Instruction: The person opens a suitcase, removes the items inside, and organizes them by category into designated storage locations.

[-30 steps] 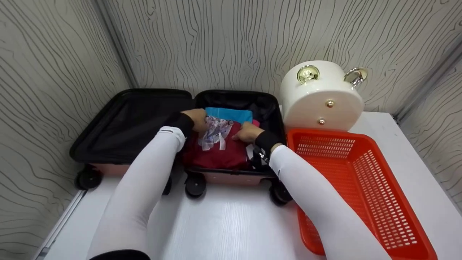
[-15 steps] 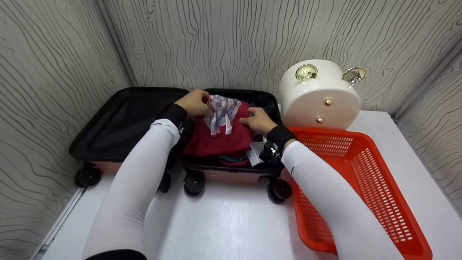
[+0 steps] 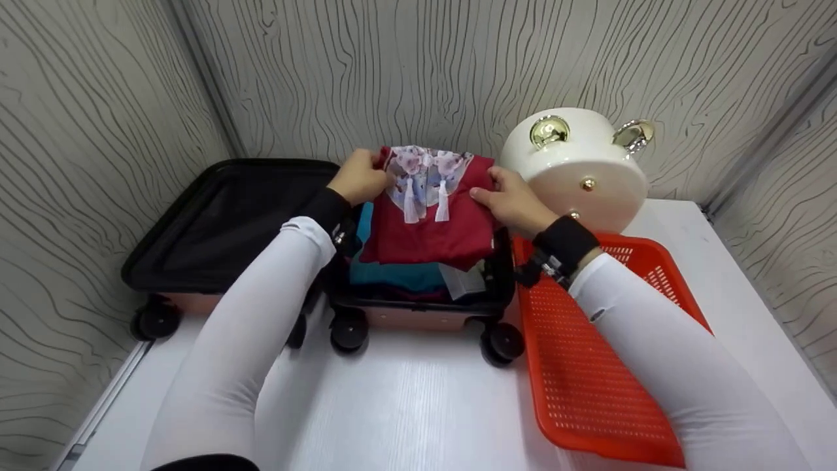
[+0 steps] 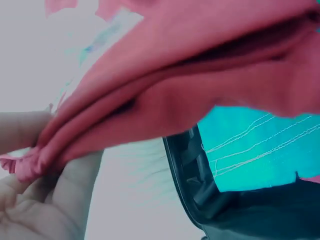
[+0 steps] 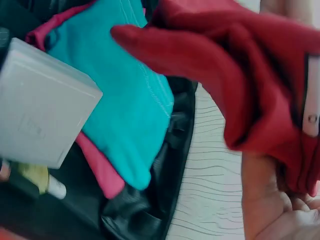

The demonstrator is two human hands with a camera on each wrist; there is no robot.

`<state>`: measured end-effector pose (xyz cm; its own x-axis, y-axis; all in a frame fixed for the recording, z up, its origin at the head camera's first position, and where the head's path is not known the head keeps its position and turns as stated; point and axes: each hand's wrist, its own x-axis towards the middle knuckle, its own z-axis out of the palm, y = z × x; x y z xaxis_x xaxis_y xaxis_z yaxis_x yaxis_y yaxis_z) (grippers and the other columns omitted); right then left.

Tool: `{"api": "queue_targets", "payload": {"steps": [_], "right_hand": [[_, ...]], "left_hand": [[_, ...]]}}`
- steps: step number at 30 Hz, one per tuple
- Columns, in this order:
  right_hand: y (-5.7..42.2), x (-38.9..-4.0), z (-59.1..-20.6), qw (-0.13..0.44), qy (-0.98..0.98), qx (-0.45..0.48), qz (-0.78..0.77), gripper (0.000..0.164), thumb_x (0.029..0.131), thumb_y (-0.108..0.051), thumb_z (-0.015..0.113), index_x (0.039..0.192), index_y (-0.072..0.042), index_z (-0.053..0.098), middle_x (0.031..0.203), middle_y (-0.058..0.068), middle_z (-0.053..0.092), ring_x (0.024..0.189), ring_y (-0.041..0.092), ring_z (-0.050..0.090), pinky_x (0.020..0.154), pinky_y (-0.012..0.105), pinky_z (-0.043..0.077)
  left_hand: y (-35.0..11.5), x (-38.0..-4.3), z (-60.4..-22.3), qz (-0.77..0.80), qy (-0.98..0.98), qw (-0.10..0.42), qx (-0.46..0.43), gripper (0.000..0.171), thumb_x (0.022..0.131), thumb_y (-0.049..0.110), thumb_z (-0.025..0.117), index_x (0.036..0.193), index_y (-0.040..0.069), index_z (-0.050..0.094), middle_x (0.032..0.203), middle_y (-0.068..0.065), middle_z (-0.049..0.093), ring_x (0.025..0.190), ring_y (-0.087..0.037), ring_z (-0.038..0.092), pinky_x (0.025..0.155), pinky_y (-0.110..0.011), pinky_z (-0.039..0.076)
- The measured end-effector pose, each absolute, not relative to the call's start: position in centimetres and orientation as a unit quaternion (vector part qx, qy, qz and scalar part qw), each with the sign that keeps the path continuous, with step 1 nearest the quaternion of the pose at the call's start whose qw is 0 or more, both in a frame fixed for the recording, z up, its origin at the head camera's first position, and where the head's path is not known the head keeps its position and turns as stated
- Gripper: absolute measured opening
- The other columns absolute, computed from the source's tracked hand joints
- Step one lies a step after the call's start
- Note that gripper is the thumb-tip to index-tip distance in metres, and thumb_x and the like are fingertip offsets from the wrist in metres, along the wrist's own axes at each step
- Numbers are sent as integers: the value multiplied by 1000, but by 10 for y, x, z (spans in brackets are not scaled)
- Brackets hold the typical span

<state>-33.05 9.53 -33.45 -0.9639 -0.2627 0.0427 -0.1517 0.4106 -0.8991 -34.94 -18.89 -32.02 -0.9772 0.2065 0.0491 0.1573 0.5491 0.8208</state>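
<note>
A folded dark red garment (image 3: 435, 239) with a floral panel and two white tassels is held up over the packed half of a suitcase (image 3: 412, 320). My left hand (image 3: 361, 178) pinches its upper left corner, and my right hand (image 3: 520, 201) grips the upper right one. In the left wrist view the fabric (image 4: 165, 107) bunches between thumb and fingers. Beneath the garment, inside the suitcase, lies folded turquoise clothing (image 5: 107, 85) with pink cloth (image 5: 100, 167) under it. A white box (image 5: 47, 102) and a small yellowish bottle (image 5: 35, 176) are beside that clothing.
The suitcase's other half (image 3: 229, 222) lies open on the left. A red perforated basket (image 3: 588, 373) stands to the right, under my right forearm. Behind it is a round cream case (image 3: 575, 167) with gold fittings. Patterned walls enclose the white table (image 3: 405, 405).
Both hands have lifted the red garment out of the suitcase, upward and to the right. Its tassels now hang in full view, and the turquoise clothing beneath is uncovered.
</note>
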Motion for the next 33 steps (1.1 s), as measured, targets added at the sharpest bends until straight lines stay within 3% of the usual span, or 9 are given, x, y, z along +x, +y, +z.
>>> {"api": "queue_targets", "payload": {"steps": [2, 5, 7, 11, 15, 19, 26, 30, 33], "right_hand": [[108, -320, -330, 59, 837, -124, -529, 34, 111, -6, 56, 140, 11, 54, 108, 8, 68, 79, 2, 69, 74, 20, 60], [126, -305, -324, 66, 841, -117, -525, 37, 111, -7, 57, 143, 10, 52, 111, 10, 69, 81, 3, 71, 74, 22, 62], [137, -296, -321, 62, 852, -116, -506, 37, 111, -9, 58, 142, 11, 52, 111, 12, 70, 80, 3, 71, 74, 22, 62], [158, -282, -318, 69, 868, -104, -482, 37, 111, -12, 60, 138, 10, 51, 106, 9, 72, 79, 4, 72, 73, 23, 62], [181, -273, -315, 84, 871, -89, -476, 24, 110, -12, 61, 125, 5, 52, 93, 0, 70, 73, 5, 71, 66, 26, 62], [205, -265, -306, 113, 862, -82, -487, 16, 107, -3, 61, 116, 1, 49, 94, -1, 67, 75, 9, 73, 65, 29, 64], [246, -255, -295, 141, 889, -100, -425, 40, 102, 4, 63, 136, 10, 43, 109, 4, 65, 82, 7, 70, 69, 30, 64], [271, -250, -291, 150, 894, -95, -412, 44, 103, 3, 63, 142, 10, 44, 107, 1, 71, 79, 10, 73, 64, 32, 63], [287, -247, -291, 167, 892, -94, -409, 38, 104, 5, 62, 138, 8, 46, 101, 0, 74, 76, 13, 75, 59, 35, 63]], "left_hand": [[-182, -346, -321, 453, 881, 40, 128, 29, 106, 10, 56, 131, -2, 66, 111, -15, 67, 89, -20, 65, 70, -28, 58], [-170, -339, -323, 453, 873, 74, 163, 36, 112, 14, 51, 146, 2, 56, 129, -20, 66, 110, -29, 70, 83, -42, 65], [-161, -336, -323, 446, 872, 83, 184, 39, 114, 17, 48, 151, 4, 52, 138, -21, 64, 123, -31, 67, 96, -47, 63], [-140, -330, -325, 428, 874, 83, 216, 36, 117, 19, 45, 148, 2, 51, 138, -21, 62, 125, -30, 62, 109, -47, 53], [-117, -322, -325, 461, 855, 116, 209, 36, 117, 20, 47, 147, 1, 49, 136, -21, 62, 122, -31, 66, 103, -48, 60], [-96, -313, -326, 535, 802, 183, 191, 38, 115, 12, 47, 152, 2, 44, 142, -24, 60, 126, -38, 68, 94, -55, 64], [-64, -304, -330, 574, 757, 239, 200, 39, 110, 3, 45, 149, -1, 43, 137, -29, 64, 110, -43, 75, 85, -51, 67], [-42, -298, -330, 603, 730, 256, 197, 42, 110, 0, 46, 153, -1, 43, 138, -29, 64, 104, -43, 76, 78, -48, 68], [-24, -290, -331, 612, 722, 259, 192, 40, 110, -2, 49, 150, -1, 45, 136, -27, 64, 102, -43, 75, 72, -45, 68]]}}
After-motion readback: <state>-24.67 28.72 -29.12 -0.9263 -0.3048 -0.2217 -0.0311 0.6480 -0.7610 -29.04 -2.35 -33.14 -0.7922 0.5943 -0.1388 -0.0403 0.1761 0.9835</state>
